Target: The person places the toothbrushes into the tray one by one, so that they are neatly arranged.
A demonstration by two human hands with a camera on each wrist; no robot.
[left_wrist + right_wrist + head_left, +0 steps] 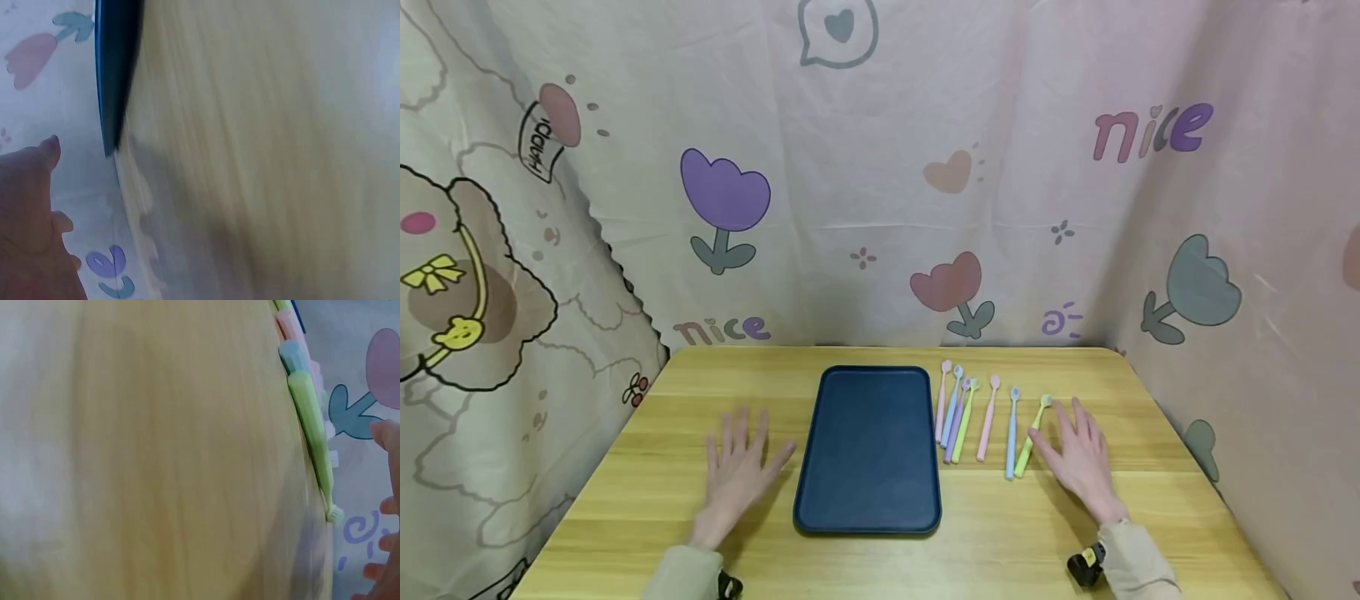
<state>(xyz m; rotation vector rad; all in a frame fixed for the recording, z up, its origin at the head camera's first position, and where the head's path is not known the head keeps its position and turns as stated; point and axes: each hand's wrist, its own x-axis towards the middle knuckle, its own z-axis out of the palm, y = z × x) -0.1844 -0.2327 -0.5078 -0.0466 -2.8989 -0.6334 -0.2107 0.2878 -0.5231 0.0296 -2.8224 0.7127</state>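
Plainly, the left hand (pixel 737 477) is spread and empty beside the navy tray (pixel 868 450); then seven toothbrushes (pixel 988 421) lie on the worktop (pixel 1000 533), the rightmost green toothbrush (pixel 1027 448) near the splayed, empty right hand (pixel 1081 458). A light mid-handle pinch would probably suit.

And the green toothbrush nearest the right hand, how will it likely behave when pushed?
The green toothbrush is probably stiff, as its handle looks straight. It may swing rather than roll evenly, because it narrows toward one end. Pushed left, it could nudge the adjacent blue toothbrush.
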